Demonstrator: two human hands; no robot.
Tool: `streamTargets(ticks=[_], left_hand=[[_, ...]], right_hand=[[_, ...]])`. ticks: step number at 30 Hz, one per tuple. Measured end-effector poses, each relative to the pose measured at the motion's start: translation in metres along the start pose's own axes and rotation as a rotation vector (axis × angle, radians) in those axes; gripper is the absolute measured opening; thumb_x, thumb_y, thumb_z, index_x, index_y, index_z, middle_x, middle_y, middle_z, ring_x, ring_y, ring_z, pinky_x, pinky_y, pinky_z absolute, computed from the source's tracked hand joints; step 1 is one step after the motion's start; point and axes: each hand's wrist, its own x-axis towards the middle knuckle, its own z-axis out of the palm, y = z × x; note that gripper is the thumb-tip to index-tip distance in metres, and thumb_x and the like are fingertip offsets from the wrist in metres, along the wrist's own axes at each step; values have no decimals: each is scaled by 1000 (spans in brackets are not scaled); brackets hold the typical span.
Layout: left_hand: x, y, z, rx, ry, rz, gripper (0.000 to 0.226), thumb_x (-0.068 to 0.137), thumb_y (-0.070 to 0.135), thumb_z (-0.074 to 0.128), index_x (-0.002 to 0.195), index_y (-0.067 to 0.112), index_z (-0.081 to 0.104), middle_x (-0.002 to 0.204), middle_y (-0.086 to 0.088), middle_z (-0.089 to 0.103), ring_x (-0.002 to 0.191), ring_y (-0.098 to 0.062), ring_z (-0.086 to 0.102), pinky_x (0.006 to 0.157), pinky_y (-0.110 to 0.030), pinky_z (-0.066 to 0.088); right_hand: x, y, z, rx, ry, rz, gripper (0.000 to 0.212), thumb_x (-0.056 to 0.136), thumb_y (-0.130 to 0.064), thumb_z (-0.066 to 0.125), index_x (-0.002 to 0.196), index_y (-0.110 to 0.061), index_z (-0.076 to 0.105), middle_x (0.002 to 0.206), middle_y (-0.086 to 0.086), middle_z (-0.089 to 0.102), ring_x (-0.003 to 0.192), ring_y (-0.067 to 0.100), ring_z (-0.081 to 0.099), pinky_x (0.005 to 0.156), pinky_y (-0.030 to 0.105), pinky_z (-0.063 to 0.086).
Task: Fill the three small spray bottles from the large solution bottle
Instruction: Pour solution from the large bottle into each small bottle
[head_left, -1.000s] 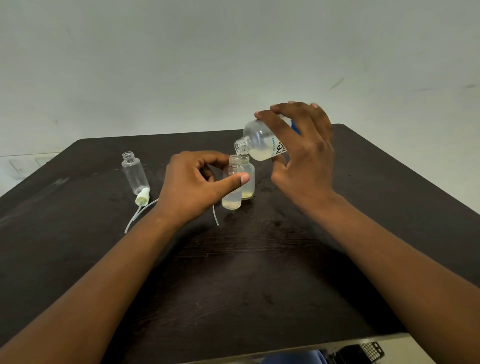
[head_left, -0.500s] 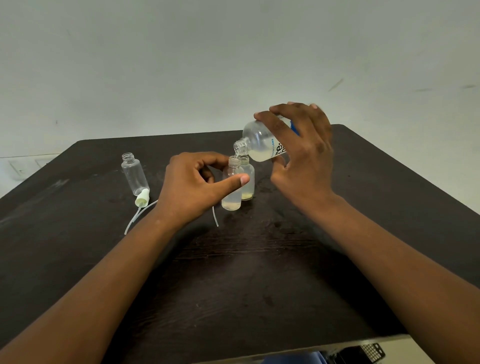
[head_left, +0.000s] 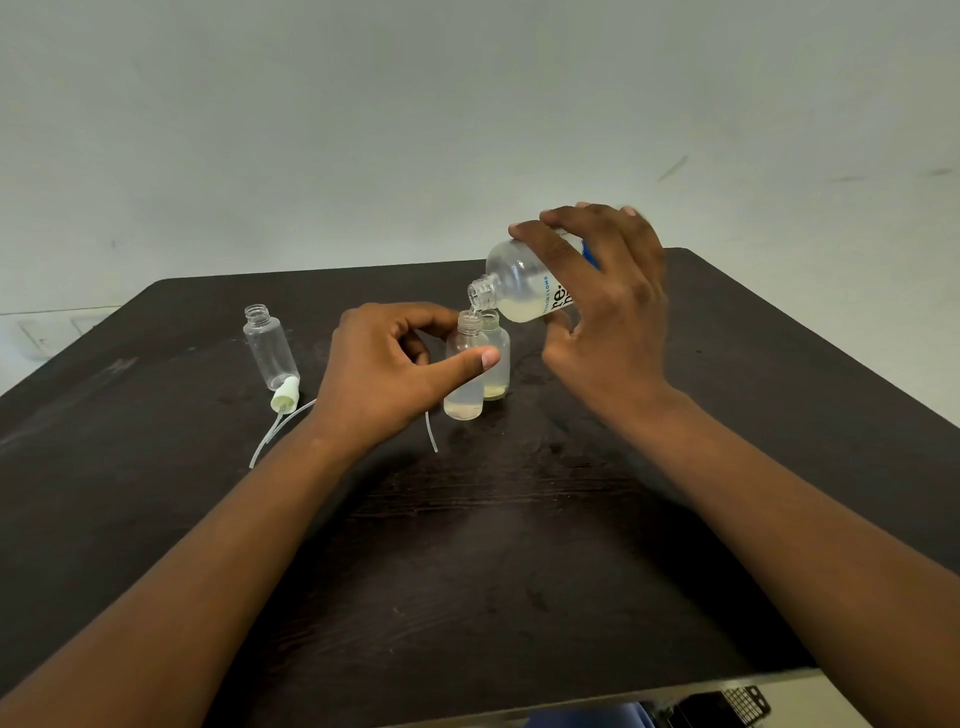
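Large solution bottle (head_left: 524, 291) tilted, mouth over near spray bottle (head_left: 464, 374).
Right hand (head_left: 605, 322) grips the large bottle; left hand (head_left: 384, 374) pinches the spray bottle upright on desk (head_left: 519, 545).

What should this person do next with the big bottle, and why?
Probably hold the tilt and go on pouring. The right hand holds the big bottle tipped with its mouth right over the near small bottle, which the left hand grips. That bottle shows liquid only near its bottom. The third small bottle looks empty, so it likely comes afterwards.
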Motion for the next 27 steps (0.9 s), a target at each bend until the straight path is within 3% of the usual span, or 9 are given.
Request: streamTargets(ticks=[8, 23, 27], left_hand=[[0, 0, 0, -4, -3, 0, 23, 84, 45, 88, 100, 28, 83, 63, 25, 68, 44, -4, 48, 48, -16, 37], [0, 2, -1, -18, -16, 13, 16, 83, 48, 87, 95, 42, 78, 72, 25, 72, 46, -6, 50, 48, -19, 42], [0, 1, 0, -20, -11, 8, 17, 83, 46, 88, 96, 38, 80, 69, 27, 70, 45, -4, 49, 49, -17, 40]], right_hand=[[0, -1, -1, 0, -13, 5, 73, 66, 5, 61, 135, -19, 69, 136, 6, 65, 133, 31, 57, 120, 54, 34], [0, 0, 0, -5, 2, 3, 73, 66, 5, 63, 135, -20, 69, 135, 5, 65, 133, 31, 57, 120, 53, 34], [0, 0, 0, -6, -5, 3, 74, 66, 5, 62, 135, -20, 69, 136, 5, 65, 133, 31, 57, 120, 53, 34]])
